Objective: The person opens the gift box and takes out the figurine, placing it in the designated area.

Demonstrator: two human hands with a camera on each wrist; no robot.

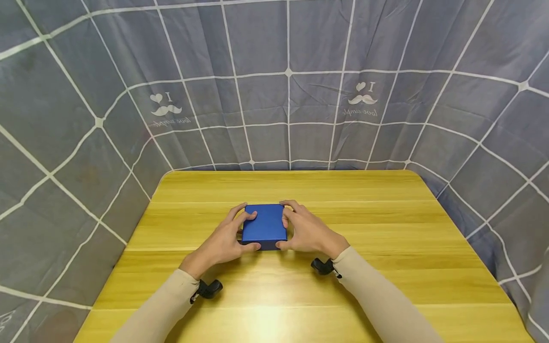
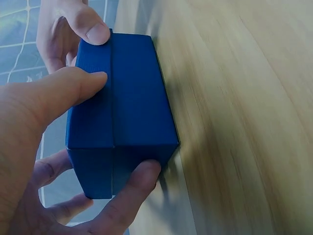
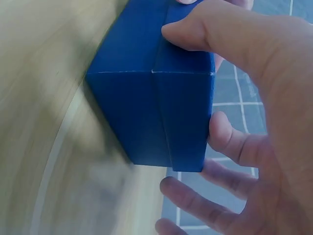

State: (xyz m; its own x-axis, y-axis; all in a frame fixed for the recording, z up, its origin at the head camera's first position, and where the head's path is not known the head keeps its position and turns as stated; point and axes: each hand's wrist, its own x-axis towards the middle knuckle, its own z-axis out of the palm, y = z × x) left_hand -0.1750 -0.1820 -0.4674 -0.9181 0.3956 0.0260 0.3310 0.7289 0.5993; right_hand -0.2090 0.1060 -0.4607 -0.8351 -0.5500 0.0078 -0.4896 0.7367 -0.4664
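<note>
A square blue box [image 1: 264, 222] with a lid [image 2: 90, 117] lies on the wooden table, lid side up. The seam between lid and base [image 2: 139, 88] runs level round its sides, with no visible gap. My left hand [image 1: 225, 239] grips the box's left part, its thumb on the near side at the lid's edge and other fingers at the top, left side and far corner. From the right, my right hand [image 1: 310, 232] holds it likewise, thumb on the near side and fingers at the top and far corner. Whatever is inside the box is hidden.
The yellow wooden table [image 1: 266, 290] has rounded far corners. A grey curtain [image 1: 266, 100] with white grid lines hangs behind it and along both sides. Black wrist-camera mounts [image 1: 210, 288] sit on the inner side of both wrists.
</note>
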